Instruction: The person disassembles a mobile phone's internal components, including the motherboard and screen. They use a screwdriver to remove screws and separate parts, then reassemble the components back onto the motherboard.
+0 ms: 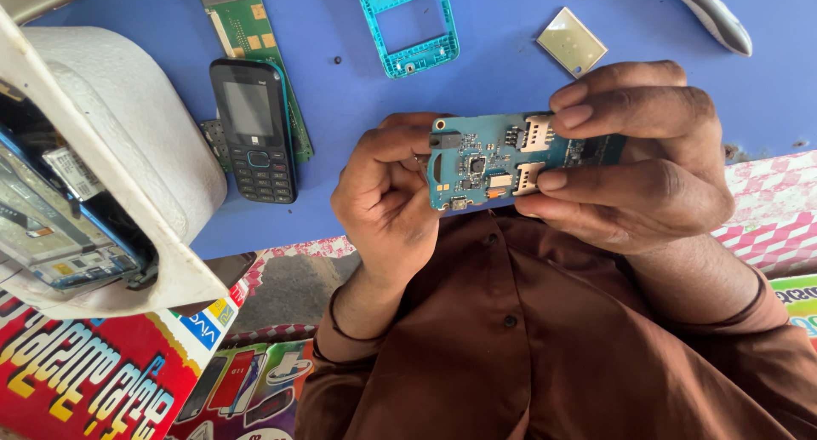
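Note:
I hold a small teal-blue phone circuit board (pixel 485 163) in both hands, above the near edge of a blue table (pixel 357 91). Its component side faces me, showing card slots and chips. My left hand (pixel 383 206) grips the board's left end, thumb by the edge. My right hand (pixel 638 168) clamps the right end, with fingers above and below it that hide that part of the board. My brown shirt sleeves fill the lower part of the view.
On the table lie a black keypad phone (pixel 255 129), a green circuit board (pixel 247 23) beside it, a teal phone frame (pixel 408 27), a small pale metal plate (pixel 572 40) and a grey curved object (pixel 706 10). A white foam box (pixel 128 151) with phone parts stands at left.

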